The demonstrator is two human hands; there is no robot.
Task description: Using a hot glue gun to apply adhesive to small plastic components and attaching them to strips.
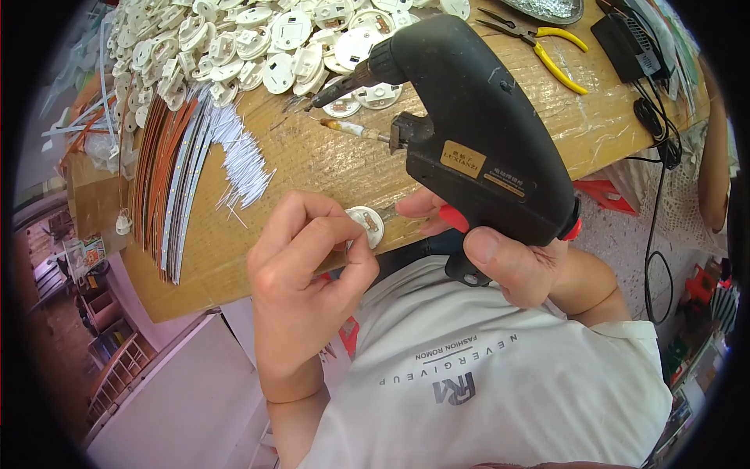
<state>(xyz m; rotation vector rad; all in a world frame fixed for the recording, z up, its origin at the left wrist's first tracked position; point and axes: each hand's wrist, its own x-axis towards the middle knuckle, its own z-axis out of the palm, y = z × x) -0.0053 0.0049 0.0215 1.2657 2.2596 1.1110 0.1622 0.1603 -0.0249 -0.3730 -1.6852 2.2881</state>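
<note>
My left hand (305,270) is closed, its fingers curled at the edge of a small white plastic disc (369,224) with a brownish part on its face. The fingers partly hide the disc, so the exact grip is hard to see. My right hand (516,266) is wrapped around the handle of a black soldering gun (492,117), with fingers by its red trigger (453,219). The gun's dark tip and a brown-stained lower nozzle (351,127) point left, above the table and apart from the disc.
A large heap of white discs (226,47) covers the far left of the wooden table (601,129). Bundled LED strips (168,187) and short white wires (244,160) lie nearer. Yellow-handled pliers (547,51), a metal dish (551,8) and a black adapter (633,47) with hanging cable are at right.
</note>
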